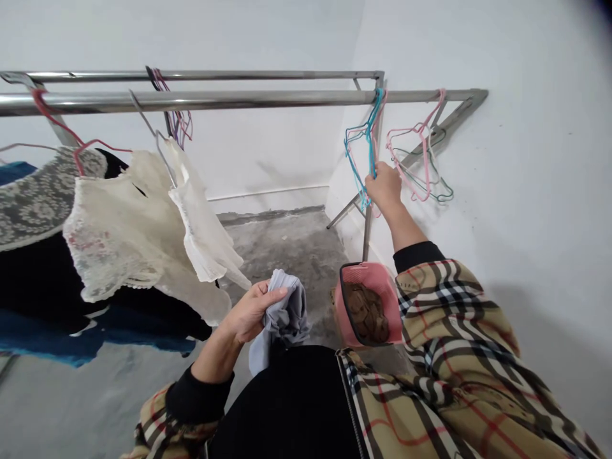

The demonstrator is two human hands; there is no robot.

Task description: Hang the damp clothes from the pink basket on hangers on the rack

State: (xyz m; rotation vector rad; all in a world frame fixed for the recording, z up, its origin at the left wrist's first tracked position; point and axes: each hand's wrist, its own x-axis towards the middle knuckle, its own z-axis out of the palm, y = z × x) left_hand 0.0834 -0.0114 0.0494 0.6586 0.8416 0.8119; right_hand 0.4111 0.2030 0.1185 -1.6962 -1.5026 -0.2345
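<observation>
Before the black top (301,401), pinching a bunched grey-blue cloth (289,312) with the left hand (249,312). Farther up to the right, gripping a blue hanger (370,145) under the metal rail (268,99) with the right hand (385,186). Beneath, bare grey floor (287,239), blotched and rough, with a pink basket (394,312) of brown cloth (368,313). Beyond, plain white walls (277,38), joined in a corner.

On my left I see a cream lace top (129,236) on a red hanger (79,155), a white garment (201,223) beside it. To my right, a pink hanger (425,162) and a green hanger (448,191) dangle near the white wall (535,159). Below me, a pink basket (393,312) on the grey floor (287,239) contains crumpled brown cloth (366,312).
</observation>
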